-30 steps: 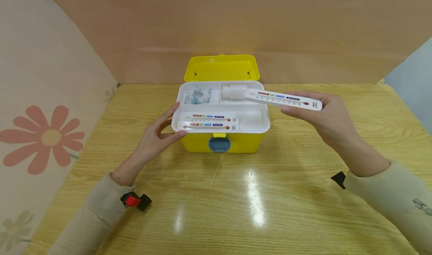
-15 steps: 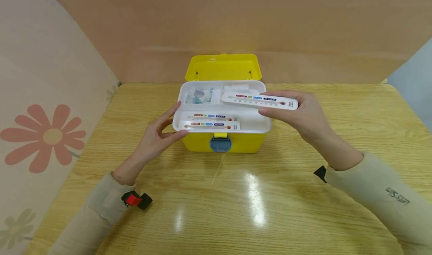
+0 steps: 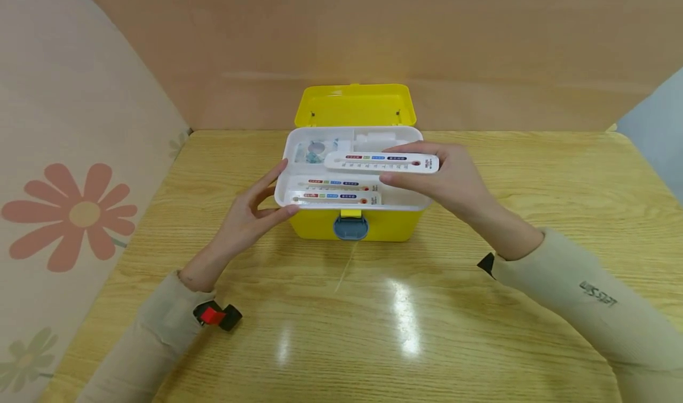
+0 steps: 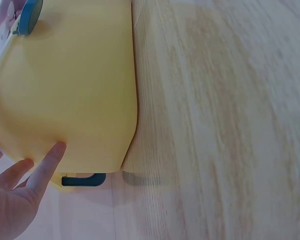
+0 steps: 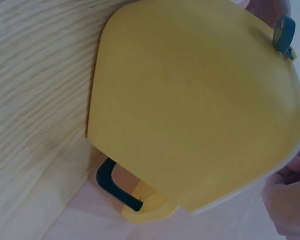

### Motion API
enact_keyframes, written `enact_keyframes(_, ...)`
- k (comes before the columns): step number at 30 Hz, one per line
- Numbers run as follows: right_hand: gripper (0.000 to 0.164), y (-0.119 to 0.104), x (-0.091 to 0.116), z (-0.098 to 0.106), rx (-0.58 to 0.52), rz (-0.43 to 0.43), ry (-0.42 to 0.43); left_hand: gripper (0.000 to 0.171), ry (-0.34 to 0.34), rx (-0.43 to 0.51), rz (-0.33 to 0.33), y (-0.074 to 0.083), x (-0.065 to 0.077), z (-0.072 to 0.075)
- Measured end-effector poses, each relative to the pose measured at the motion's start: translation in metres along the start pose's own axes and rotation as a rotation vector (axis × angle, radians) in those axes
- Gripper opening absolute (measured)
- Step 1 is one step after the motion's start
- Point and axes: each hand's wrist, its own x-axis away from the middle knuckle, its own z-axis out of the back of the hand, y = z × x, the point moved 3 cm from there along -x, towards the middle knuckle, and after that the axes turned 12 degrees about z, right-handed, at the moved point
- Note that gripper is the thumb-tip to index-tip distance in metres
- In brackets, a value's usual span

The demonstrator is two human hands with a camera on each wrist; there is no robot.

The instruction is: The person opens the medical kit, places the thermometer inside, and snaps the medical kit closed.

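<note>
- Thermometer (image 3: 368,162) is in your right hand (image 3: 453,175), above the white tray (image 3: 401,195), level with its middle divider; you can't judge the gap beneath.
- Your right fingers pinch its right part: thumb along the near edge, fingertips along the far edge. Its left end projects free, and this edge grip probably serves to leave the scale readable.
- Two other thermometers (image 3: 332,198) lie lengthwise below it in the front compartment, likely because that slot is long.
- Your left hand (image 3: 248,216), fingers extended and clasping nothing, touches the yellow box (image 3: 392,226) at its left front corner, seemingly to steady it.
</note>
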Motion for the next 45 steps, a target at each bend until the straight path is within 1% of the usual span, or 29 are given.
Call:
enact_keyframes(9,0.042,-0.004,-0.015,-0.013,0.087,0.03,-0.071,0.076,0.005,-0.004,0.004,0.0,-0.001,-0.001)
enact_keyframes(14,0.042,-0.004,-0.024,-0.021,0.083,0.054,-0.098,0.076,0.013,-0.015,0.006,0.002,0.0,-0.001)
enact_keyframes(18,0.041,-0.006,-0.028,-0.028,0.078,0.092,-0.131,0.076,0.011,-0.008,0.005,0.002,0.001,-0.002)
enact_keyframes(23,0.039,-0.008,-0.031,-0.036,0.123,0.143,-0.146,0.076,-0.003,0.014,0.001,0.002,0.001,-0.003)
enact_keyframes(30,0.037,-0.007,-0.034,-0.043,0.181,0.087,-0.146,0.076,-0.011,0.028,0.004,0.0,0.0,-0.004)
enact_keyframes(34,0.038,-0.006,-0.035,-0.047,0.218,0.098,-0.159,0.076,-0.01,0.028,0.007,0.0,0.0,-0.003)
enact_keyframes(37,0.039,-0.005,-0.035,-0.049,0.252,0.123,-0.169,0.076,-0.013,0.027,0.006,0.0,0.0,-0.003)
enact_keyframes(41,0.041,-0.007,-0.036,-0.05,0.317,0.203,-0.183,0.076,-0.015,0.034,0.005,0.001,0.001,-0.004)
enact_keyframes(45,0.042,-0.008,-0.037,-0.049,0.338,0.248,-0.184,0.076,-0.01,0.041,0.003,0.002,0.002,-0.005)
